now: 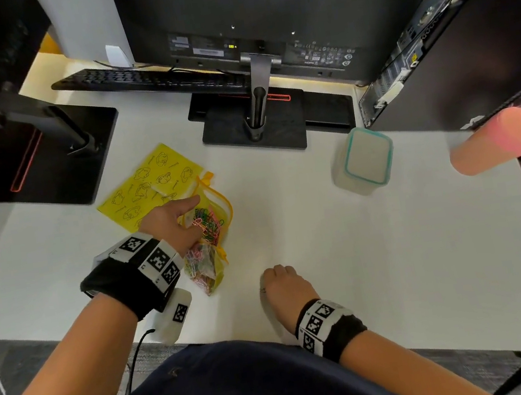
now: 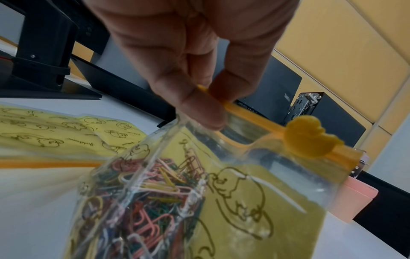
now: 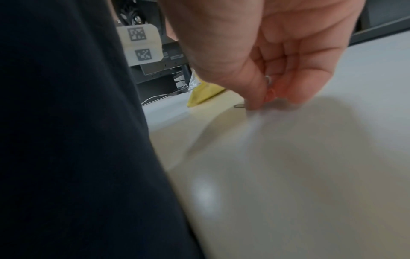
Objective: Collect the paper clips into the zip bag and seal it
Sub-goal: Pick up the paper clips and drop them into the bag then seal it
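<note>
A clear zip bag [image 1: 212, 210] with a yellow back and an orange zip strip holds several coloured paper clips [image 2: 142, 198]. My left hand [image 1: 172, 223] pinches its open top edge [image 2: 213, 105] between thumb and fingers, lifting the mouth; the duck-shaped slider [image 2: 310, 138] sits at the strip's far end. A second filled bag [image 1: 204, 269] lies below my left wrist. Near the table's front edge my right hand [image 1: 279, 281] is curled on the white table, pinching a few paper clips [image 3: 269, 89]. One dark clip [image 3: 239, 106] lies on the table by the thumb.
A flat yellow printed bag [image 1: 150, 182] lies behind the held one. Monitor bases [image 1: 253, 131] and a keyboard [image 1: 148, 79] stand at the back. A lidded plastic container [image 1: 364, 162] and a pink cylinder [image 1: 499, 140] sit at the right. My dark-clothed lap [image 1: 239, 391] borders the table's front.
</note>
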Tool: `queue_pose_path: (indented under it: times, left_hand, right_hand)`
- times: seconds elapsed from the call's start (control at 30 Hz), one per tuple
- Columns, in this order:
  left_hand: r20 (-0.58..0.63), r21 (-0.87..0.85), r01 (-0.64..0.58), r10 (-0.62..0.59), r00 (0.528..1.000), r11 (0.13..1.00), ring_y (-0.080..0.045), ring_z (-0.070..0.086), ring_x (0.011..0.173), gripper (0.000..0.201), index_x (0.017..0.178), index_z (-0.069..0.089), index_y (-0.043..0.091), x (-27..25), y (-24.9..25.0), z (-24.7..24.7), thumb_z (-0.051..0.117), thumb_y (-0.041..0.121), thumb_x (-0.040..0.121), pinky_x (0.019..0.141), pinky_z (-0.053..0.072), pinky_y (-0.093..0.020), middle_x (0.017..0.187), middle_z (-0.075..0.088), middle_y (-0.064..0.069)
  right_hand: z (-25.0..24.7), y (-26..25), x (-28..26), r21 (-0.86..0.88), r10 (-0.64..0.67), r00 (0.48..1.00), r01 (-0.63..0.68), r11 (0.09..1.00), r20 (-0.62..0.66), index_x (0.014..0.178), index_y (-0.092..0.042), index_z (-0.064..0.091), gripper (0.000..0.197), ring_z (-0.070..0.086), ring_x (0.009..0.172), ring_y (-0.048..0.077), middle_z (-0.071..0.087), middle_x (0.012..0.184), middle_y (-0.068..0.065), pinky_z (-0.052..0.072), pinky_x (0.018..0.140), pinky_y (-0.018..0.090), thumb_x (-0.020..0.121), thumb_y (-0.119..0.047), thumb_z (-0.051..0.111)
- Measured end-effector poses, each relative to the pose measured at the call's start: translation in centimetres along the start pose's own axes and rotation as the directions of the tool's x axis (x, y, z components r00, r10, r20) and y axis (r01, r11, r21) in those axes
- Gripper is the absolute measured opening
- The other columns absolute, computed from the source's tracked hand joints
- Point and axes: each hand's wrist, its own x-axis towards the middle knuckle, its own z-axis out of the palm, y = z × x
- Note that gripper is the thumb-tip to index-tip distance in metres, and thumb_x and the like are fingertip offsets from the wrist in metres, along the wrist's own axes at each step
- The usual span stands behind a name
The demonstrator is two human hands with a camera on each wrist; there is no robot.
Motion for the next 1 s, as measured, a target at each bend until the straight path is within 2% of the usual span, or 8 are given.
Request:
queue_pose_path:
  times: [0.37,0.5,0.6,0.67,0.73,0.8,0.87,1.0]
  left_hand:
    - [0.006,0.017,-0.014,0.014,1.000,1.000,-0.029,0.065,0.095,0.052,0.121,0.055,0.027,0.1,0.1,0.1,0.063,0.010,0.072,0.088,0.051,-0.033,0.121,0.064,-0.008]
    - [0.002,0.033,-0.021,0.021,1.000,0.999,-0.030,0.065,0.089,0.052,0.121,0.054,0.027,-0.1,0.4,0.1,0.063,0.010,0.073,0.083,0.050,-0.031,0.115,0.067,-0.010]
    - [0.002,0.016,-0.018,0.018,1.000,1.000,-0.029,0.065,0.093,0.053,0.122,0.053,0.027,-0.8,0.9,0.3,0.061,0.009,0.072,0.084,0.050,-0.031,0.110,0.068,-0.015]
    - [0.000,-0.009,-0.020,0.020,1.000,1.000,-0.029,0.063,0.101,0.056,0.124,0.052,0.025,-1.3,1.3,0.5,0.061,0.008,0.072,0.087,0.048,-0.031,0.112,0.067,-0.017]
    - [0.007,-0.048,-0.015,0.016,1.000,0.999,-0.029,0.060,0.107,0.057,0.126,0.049,0.023,-1.8,2.0,1.1,0.060,0.007,0.072,0.091,0.046,-0.031,0.115,0.065,-0.018]
    - [0.018,-0.075,-0.020,0.022,1.000,0.997,-0.028,0.059,0.109,0.058,0.128,0.047,0.022,-2.1,2.7,2.1,0.061,0.009,0.073,0.094,0.046,-0.032,0.119,0.063,-0.016]
    - [-0.003,-0.094,-0.040,0.040,0.999,0.995,-0.028,0.059,0.109,0.061,0.129,0.046,0.021,-2.1,3.3,3.1,0.063,0.011,0.071,0.095,0.047,-0.033,0.127,0.059,-0.012]
    - [-0.031,-0.176,-0.049,0.045,0.999,0.983,-0.030,0.058,0.110,0.062,0.131,0.042,0.019,-2.0,3.8,4.5,0.061,0.011,0.073,0.099,0.045,-0.038,0.141,0.045,-0.005]
  right_hand:
    - [1.1,0.2,-0.2,-0.090,-0.098,0.994,0.101,0.991,0.040,0.122,0.003,0.040,0.036,0.045,0.110,0.037,0.046,0.123,0.025,0.039,0.075,0.040,0.086,0.006,0.034]
    - [0.8,0.9,-0.2,-0.061,-0.082,0.994,0.086,0.994,0.070,0.123,0.001,0.039,0.038,0.045,0.112,0.034,0.046,0.124,0.022,0.043,0.085,0.041,0.086,0.008,0.033]
    - [-1.2,1.6,0.2,0.098,0.048,0.999,-0.050,0.994,0.023,0.120,-0.001,0.042,0.035,0.051,0.109,0.030,0.051,0.121,0.018,0.044,0.087,0.035,0.086,0.006,0.040]
    - [-4.2,1.7,0.4,0.307,0.137,0.989,-0.114,0.945,-0.055,0.111,-0.001,0.045,0.025,0.056,0.100,0.029,0.057,0.111,0.017,0.040,0.077,0.027,0.087,0.002,0.041]
    - [-8.0,1.0,0.5,0.483,0.174,0.971,-0.075,0.873,-0.165,0.094,-0.007,0.044,0.008,0.053,0.082,0.025,0.055,0.090,0.015,0.030,0.063,0.021,0.090,-0.002,0.038]
    - [-11.1,-0.2,1.1,0.520,0.144,0.959,0.005,0.854,-0.245,0.087,-0.011,0.040,0.006,0.047,0.076,0.022,0.052,0.084,0.011,0.030,0.063,0.023,0.091,-0.007,0.038]
    - [-12.8,-1.4,2.2,0.487,0.086,0.964,0.049,0.872,-0.251,0.090,-0.009,0.044,0.004,0.052,0.080,0.027,0.057,0.088,0.015,0.035,0.065,0.028,0.090,-0.006,0.040]
    - [-13.3,-1.6,3.7,0.382,0.079,0.981,-0.005,0.924,-0.178,0.104,-0.002,0.051,0.017,0.059,0.099,0.035,0.063,0.105,0.020,0.046,0.075,0.034,0.090,-0.012,0.050]
